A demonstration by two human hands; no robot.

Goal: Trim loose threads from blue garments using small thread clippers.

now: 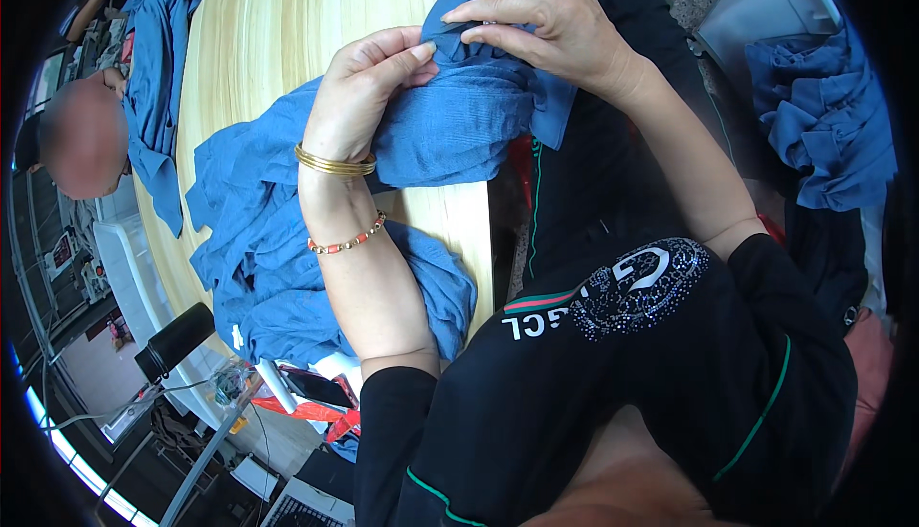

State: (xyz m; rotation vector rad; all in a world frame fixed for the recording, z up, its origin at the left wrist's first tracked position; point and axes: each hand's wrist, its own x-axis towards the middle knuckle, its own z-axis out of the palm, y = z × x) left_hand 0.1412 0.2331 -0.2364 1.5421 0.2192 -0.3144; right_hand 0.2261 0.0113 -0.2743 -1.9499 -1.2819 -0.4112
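A rumpled blue garment (450, 130) is bunched at the table's right edge, and a folded part of it stands up between my two hands. My left hand (375, 72), with gold bangles and a beaded bracelet at the wrist, pinches this fold between thumb and fingers. Opposite it, my right hand (555, 29) is closed on the same fold near its top, thumb and fingertips close together. Whether anything small lies between the right fingertips cannot be made out. More blue cloth (254, 192) spreads under and beyond my left forearm.
The pale wooden table (325, 0) runs away from me. Another blue garment (158, 67) hangs along its left edge, near another person. At right, blue garments (814, 115) spill from a translucent bin (771, 0). A black cylinder (175, 343) and a phone (321, 388) are at lower left.
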